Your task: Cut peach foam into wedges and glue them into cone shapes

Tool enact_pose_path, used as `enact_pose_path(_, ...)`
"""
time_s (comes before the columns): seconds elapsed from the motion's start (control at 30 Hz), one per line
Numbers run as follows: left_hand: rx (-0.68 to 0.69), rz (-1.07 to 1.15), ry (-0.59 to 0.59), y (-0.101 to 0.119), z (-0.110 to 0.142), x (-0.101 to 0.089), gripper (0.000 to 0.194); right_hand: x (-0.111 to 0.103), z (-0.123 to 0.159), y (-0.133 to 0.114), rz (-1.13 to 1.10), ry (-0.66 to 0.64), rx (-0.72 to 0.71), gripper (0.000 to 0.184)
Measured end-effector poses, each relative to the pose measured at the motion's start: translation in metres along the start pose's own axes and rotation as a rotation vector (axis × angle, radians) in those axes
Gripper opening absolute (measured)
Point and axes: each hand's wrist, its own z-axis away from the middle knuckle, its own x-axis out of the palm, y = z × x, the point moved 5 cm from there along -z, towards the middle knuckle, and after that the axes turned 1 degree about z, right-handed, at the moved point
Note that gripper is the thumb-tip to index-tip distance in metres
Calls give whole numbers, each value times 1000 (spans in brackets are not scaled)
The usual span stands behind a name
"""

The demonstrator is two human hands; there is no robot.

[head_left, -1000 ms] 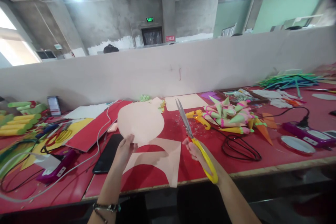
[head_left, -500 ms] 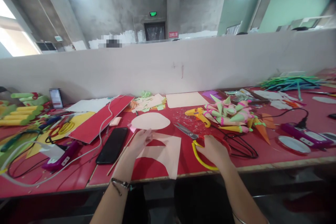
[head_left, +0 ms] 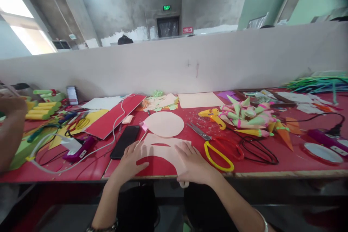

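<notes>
A pale peach sheet with a round hole cut out (head_left: pixel 163 149) lies in front of me at the table's front edge. My left hand (head_left: pixel 132 163) rests on its left part, fingers stretched and thumb apart. On its right side my right hand (head_left: pixel 194 163) lies flat with fingers spread, covering that part; the sheet's near corner curls below the hand over the edge. Just beyond lies a cut peach oval (head_left: pixel 164 124). Scissors with one yellow and one red handle (head_left: pixel 219 156) lie spread on the table to the right, touched by neither hand.
A black phone (head_left: pixel 125 142) and a thin stick flank my left hand. A yellow glue gun (head_left: pixel 214 116) lies by a pile of paper cones (head_left: pixel 247 114). Purple power strips (head_left: pixel 78 150) and cables lie at both sides. Another person's arm (head_left: pixel 11 130) reaches in at far left.
My right hand has let go of the scissors, now on the table, and moved left onto the peach sheet. My left hand has flattened on the sheet. Another person's arm has appeared at left.
</notes>
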Motion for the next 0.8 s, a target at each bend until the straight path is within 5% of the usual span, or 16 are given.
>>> enact_pose_path(0.1,-10,-119,78,-11,18,9,56,7,9,-5,84,82,-74,87)
enact_pose_path(0.27,13,-169,122,-2,34,26,47,13,28,-14,78,206,-177,34)
enact_pose_path(0.5,95,-17,-65,22,40,19,64,-10,26,-7,-382,324,-159,28)
enact_pose_path(0.63,60,342,-61,47,32,21,63,-21,12,-6,-642,443,-119,35)
enact_pose_path(0.77,6,1048,49,93,8,32,60,-16,-4,-21,-526,599,-82,23)
enact_pose_path(0.8,-58,1236,158,100,0,32,63,-13,-7,-27,-492,603,-91,20)
